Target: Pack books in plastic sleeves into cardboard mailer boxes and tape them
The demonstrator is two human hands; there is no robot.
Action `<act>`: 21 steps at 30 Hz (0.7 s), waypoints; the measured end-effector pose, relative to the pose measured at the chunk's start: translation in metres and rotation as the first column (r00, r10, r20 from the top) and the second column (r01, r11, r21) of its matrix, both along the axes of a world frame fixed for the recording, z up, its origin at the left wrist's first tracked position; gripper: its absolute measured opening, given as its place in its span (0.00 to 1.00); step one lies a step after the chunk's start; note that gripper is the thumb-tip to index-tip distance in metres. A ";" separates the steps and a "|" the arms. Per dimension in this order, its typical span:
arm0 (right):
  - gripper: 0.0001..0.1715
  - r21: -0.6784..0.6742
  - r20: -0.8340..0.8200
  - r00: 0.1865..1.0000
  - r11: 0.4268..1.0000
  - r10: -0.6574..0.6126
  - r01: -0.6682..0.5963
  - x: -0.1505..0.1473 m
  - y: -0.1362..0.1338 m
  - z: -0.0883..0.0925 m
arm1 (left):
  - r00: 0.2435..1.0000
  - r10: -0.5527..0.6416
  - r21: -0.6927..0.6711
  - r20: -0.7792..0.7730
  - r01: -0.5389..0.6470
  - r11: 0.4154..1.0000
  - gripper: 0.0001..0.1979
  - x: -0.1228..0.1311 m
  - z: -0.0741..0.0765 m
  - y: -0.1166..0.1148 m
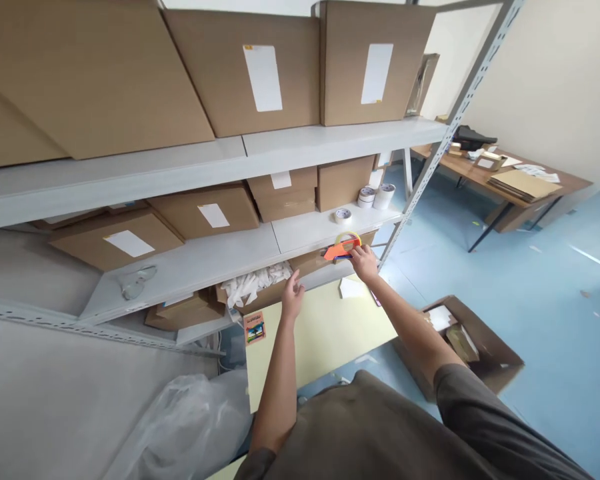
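Observation:
My right hand (364, 261) is closed on an orange tape dispenser (341, 249), held up just in front of the middle shelf's edge. A yellowish tape roll (349, 238) shows at the dispenser. My left hand (293, 297) is raised above the far edge of the pale yellow table (320, 333), its fingers apart and nothing between them. On the table's left corner lies a small colourful picture card (255, 328). A white piece of paper (353, 288) lies near the far right edge, below my right hand.
Grey shelving (280, 150) with cardboard boxes (290, 73) stands ahead. Tape rolls (343, 215) and clear glasses (137, 282) sit on its middle shelf. An open carton (510, 373) is at the right, a plastic bag (195, 413) lower left, a brown desk (575, 183) far right.

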State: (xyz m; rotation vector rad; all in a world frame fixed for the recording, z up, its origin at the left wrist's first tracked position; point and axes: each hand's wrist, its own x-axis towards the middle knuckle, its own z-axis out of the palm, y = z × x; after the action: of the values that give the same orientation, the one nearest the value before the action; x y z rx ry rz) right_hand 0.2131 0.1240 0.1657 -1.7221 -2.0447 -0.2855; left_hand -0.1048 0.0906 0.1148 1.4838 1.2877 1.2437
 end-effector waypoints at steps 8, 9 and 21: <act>0.12 -0.192 -0.061 0.978 0.964 -0.200 0.185 0.022 -0.168 -0.116 | 0.989 -0.151 -0.154 -0.005 0.148 0.977 0.28 0.030 -0.035 -0.019; 0.11 -0.243 -0.055 0.971 0.946 -0.232 0.212 0.024 -0.183 -0.129 | 0.985 -0.174 -0.181 -0.005 0.171 0.969 0.28 0.033 -0.039 -0.024; 0.19 -0.741 0.002 0.879 0.589 -0.477 0.322 0.059 -0.187 -0.224 | 0.969 -0.217 -0.335 -0.121 0.166 0.927 0.25 0.031 -0.055 -0.094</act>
State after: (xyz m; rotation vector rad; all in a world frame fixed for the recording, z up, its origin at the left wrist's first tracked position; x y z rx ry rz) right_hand 0.2722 -0.0627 -0.0586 -2.5659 -1.6754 0.6599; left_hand -0.0734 -0.0029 0.0602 1.4465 1.3381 0.7590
